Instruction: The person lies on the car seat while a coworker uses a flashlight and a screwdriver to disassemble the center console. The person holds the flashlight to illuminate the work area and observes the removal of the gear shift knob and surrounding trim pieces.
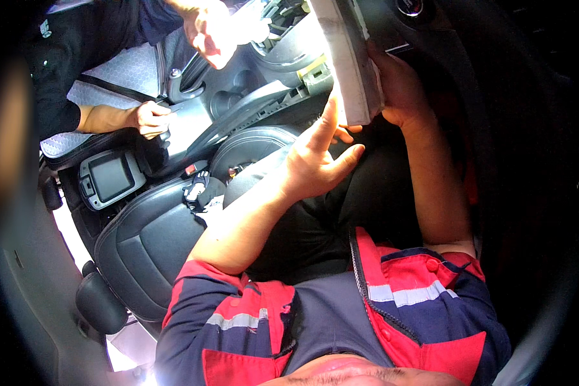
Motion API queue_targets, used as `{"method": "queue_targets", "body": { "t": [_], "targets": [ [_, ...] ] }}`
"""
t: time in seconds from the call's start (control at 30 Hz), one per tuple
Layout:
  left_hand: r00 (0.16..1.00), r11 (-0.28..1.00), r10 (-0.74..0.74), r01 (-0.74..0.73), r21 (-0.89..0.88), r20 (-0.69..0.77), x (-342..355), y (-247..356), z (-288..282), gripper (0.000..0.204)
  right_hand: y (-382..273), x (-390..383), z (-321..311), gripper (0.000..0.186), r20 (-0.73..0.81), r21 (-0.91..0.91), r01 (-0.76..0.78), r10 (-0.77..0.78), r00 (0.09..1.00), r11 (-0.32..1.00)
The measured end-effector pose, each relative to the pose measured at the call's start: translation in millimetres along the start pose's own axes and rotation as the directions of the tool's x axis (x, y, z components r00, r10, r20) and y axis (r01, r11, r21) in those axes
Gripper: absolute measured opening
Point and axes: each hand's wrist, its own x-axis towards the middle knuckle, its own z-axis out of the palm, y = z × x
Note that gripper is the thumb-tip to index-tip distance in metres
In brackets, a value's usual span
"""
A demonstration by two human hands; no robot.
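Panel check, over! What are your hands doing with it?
Right hand gripping grey panel from behind. Left hand open, fingertips at its lower edge. Another person's hands busy at the console, apart from panel.

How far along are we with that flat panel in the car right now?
Done: the pale flat panel looks free, raised in front of the steering wheel. In hand: the right hand grips its far side; the left hand steadies its lower edge with open fingers. Another person's hands work near the centre console. Left: the panel is not set down anywhere yet.
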Motion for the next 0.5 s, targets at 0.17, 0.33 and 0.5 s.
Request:
{"method": "queue_targets", "body": {
  "t": [0.17, 0.33, 0.5],
  "targets": [
    [1.000, 1.000, 0.020, -0.020, 0.009, -0.009, -0.5, -1.1, 1.0, 0.096, -3.1, -2.1, 0.3, 0.049, 0.044, 0.030, -0.011, 0.009, 0.999, 1.000],
    [0.999, 0.999, 0.038, -0.038, 0.007, -0.008, 0.5, -2.2, 1.4, 0.096, -8.0, -6.8, 8.5, 0.048, -0.070, -0.037, -0.008, 0.005, 0.998, 0.999],
    [0.989, 0.996, 0.086, -0.088, -0.010, -0.118, 1.9, -1.2, 5.5, 0.091, -5.7, -3.0, 2.7, 0.051, 0.014, 0.037, -0.010, 0.010, 1.000, 0.999]
  ]
}}
